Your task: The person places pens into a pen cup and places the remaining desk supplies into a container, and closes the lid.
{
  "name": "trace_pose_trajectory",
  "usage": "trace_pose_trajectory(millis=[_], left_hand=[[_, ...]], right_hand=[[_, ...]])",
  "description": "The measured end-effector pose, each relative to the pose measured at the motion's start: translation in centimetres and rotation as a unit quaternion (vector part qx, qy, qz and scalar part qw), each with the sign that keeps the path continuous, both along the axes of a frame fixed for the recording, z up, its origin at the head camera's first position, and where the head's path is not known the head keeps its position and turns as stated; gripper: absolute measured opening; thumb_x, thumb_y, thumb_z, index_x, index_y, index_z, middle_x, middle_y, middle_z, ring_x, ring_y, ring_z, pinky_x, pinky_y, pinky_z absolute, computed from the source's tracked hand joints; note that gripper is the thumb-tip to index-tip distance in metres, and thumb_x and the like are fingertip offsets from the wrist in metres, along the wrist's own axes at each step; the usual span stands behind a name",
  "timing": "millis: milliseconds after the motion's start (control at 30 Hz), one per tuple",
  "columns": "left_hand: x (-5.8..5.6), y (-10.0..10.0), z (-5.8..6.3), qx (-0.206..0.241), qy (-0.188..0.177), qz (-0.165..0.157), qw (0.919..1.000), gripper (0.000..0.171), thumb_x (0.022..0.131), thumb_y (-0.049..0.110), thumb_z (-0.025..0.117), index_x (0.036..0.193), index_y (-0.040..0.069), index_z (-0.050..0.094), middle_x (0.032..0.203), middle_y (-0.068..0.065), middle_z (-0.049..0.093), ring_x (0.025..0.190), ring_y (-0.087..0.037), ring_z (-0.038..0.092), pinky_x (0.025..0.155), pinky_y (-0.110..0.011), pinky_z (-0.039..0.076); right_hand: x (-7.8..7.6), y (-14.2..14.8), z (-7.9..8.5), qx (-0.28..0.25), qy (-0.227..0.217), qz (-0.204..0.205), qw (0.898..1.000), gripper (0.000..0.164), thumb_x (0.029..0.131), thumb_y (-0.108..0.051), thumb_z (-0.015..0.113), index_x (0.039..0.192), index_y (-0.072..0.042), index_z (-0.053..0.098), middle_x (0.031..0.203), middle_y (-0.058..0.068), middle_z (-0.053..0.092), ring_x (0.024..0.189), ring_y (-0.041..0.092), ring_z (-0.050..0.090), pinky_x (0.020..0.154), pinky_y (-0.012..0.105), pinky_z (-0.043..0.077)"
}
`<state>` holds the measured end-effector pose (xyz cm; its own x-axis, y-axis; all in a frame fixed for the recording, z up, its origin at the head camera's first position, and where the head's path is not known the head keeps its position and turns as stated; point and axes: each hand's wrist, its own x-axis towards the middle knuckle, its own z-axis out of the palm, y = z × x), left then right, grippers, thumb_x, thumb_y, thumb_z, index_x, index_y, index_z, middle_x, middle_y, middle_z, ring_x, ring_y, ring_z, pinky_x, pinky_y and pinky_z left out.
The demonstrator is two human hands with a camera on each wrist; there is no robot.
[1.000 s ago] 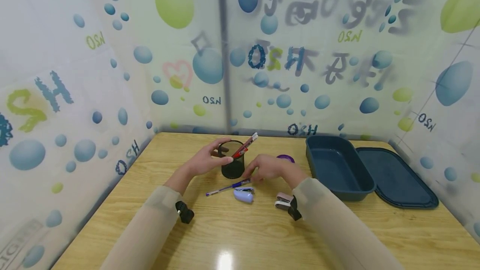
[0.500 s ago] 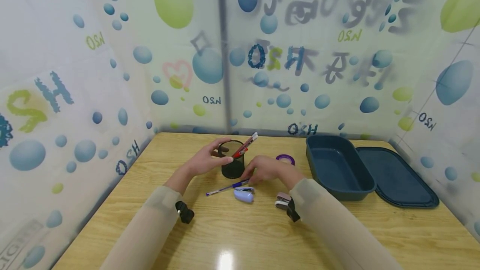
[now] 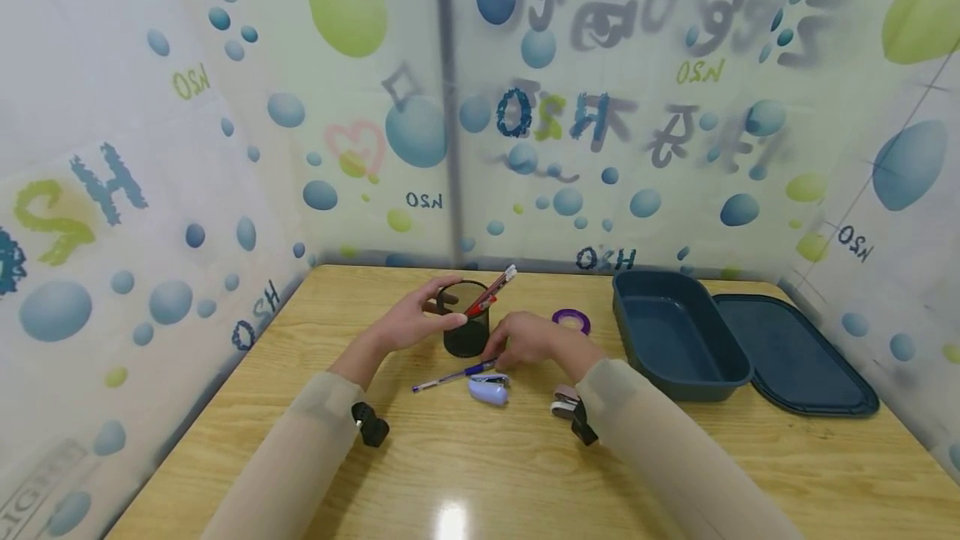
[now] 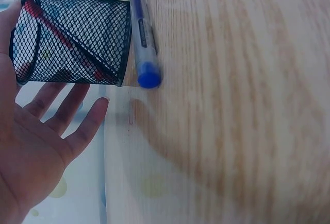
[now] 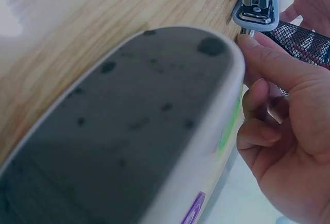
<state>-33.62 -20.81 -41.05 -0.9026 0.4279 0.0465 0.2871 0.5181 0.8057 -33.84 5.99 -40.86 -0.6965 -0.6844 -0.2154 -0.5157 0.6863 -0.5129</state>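
A black mesh pen holder [image 3: 467, 338] stands upright on the table, with red pens [image 3: 483, 302] and pencils [image 3: 504, 280] leaning out of it. My left hand [image 3: 412, 319] holds it near the rim, the thumb in front and other fingers behind; in the left wrist view several fingers spread past the mesh. At the holder's foot lies a clear pen with blue ends [image 3: 448, 379]. My right hand [image 3: 528, 336] pinches the right end of that pen between thumb and index finger, the other fingers curled in. Just in front of the pen sits a lavender stapler [image 3: 489, 392].
A pink and white stapler [image 3: 566, 401] lies by the right wrist, looming large in the right wrist view. Behind the right hand is a purple ring like a tape roll [image 3: 572, 321], with something green [image 5: 232, 121] nearby. A dark blue bin [image 3: 678, 332] and its lid [image 3: 802, 357] fill the right side.
My right hand has shifted slightly left toward the pen holder, uncovering more of the purple ring. The left hand and the holder look the same.
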Motion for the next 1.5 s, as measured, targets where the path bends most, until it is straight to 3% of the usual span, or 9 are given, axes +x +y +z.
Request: trace_pose_trajectory(millis=[233, 367, 667, 900, 1200, 1500], left_hand=[[0.0, 0.1, 0.1, 0.000, 0.002, 0.001, 1.0000, 0.076, 0.103, 0.046, 0.077, 0.169, 0.033, 0.041, 0.163, -0.016, 0.052, 0.141, -0.047, 0.057, 0.107, -0.059, 0.057], [0.0, 0.1, 0.2, -0.001, 0.003, -0.001, 1.0000, 0.078, 0.103, 0.046, 0.076, 0.170, 0.029, 0.040, 0.162, -0.016, 0.053, 0.141, -0.047, 0.057, 0.107, -0.060, 0.057], [-0.1, 0.1, 0.2, -0.002, 0.004, -0.001, 1.0000, 0.080, 0.103, 0.046, 0.077, 0.171, 0.027, 0.040, 0.162, -0.017, 0.054, 0.140, -0.047, 0.058, 0.107, -0.058, 0.057], [-0.2, -0.1, 0.0, -0.004, 0.006, -0.003, 1.0000, 0.080, 0.103, 0.048, 0.077, 0.171, 0.028, 0.039, 0.164, -0.019, 0.051, 0.141, -0.047, 0.058, 0.107, -0.059, 0.057], [-0.2, 0.0, -0.3, -0.006, 0.010, -0.004, 0.9999, 0.082, 0.103, 0.050, 0.075, 0.171, 0.023, 0.038, 0.168, -0.021, 0.046, 0.141, -0.048, 0.057, 0.107, -0.060, 0.057], [0.0, 0.0, -0.1, -0.006, 0.005, -0.001, 1.0000, 0.080, 0.104, 0.049, 0.075, 0.171, 0.027, 0.038, 0.170, -0.020, 0.044, 0.142, -0.048, 0.057, 0.108, -0.060, 0.056]], right_hand=[[0.2, 0.1, 0.3, 0.003, 0.003, -0.005, 1.000, 0.015, 0.102, -0.014, 0.079, 0.113, -0.020, 0.088, 0.113, -0.004, 0.081, 0.108, 0.013, 0.069, 0.112, 0.043, 0.055], [0.4, 0.3, 0.4, 0.002, 0.008, -0.005, 1.000, 0.016, 0.103, -0.014, 0.077, 0.114, -0.019, 0.087, 0.115, -0.003, 0.081, 0.108, 0.013, 0.069, 0.112, 0.043, 0.055], [0.7, 1.5, 0.7, -0.026, 0.049, 0.005, 0.998, 0.020, 0.105, -0.014, 0.070, 0.117, -0.016, 0.086, 0.120, -0.002, 0.079, 0.107, 0.012, 0.065, 0.108, 0.042, 0.055], [1.2, 2.6, 1.0, -0.056, 0.054, 0.005, 0.997, 0.018, 0.108, -0.017, 0.069, 0.117, -0.019, 0.085, 0.117, -0.006, 0.078, 0.104, 0.008, 0.064, 0.095, 0.033, 0.057], [2.7, 3.4, 1.3, -0.099, 0.019, -0.054, 0.993, 0.014, 0.109, -0.021, 0.071, 0.117, -0.020, 0.082, 0.119, -0.002, 0.078, 0.090, 0.013, 0.065, 0.078, 0.028, 0.056], [4.4, 4.4, 1.7, -0.150, 0.042, -0.075, 0.985, 0.018, 0.110, -0.022, 0.070, 0.124, -0.016, 0.080, 0.115, 0.000, 0.076, 0.068, 0.014, 0.059, 0.065, 0.028, 0.054]])
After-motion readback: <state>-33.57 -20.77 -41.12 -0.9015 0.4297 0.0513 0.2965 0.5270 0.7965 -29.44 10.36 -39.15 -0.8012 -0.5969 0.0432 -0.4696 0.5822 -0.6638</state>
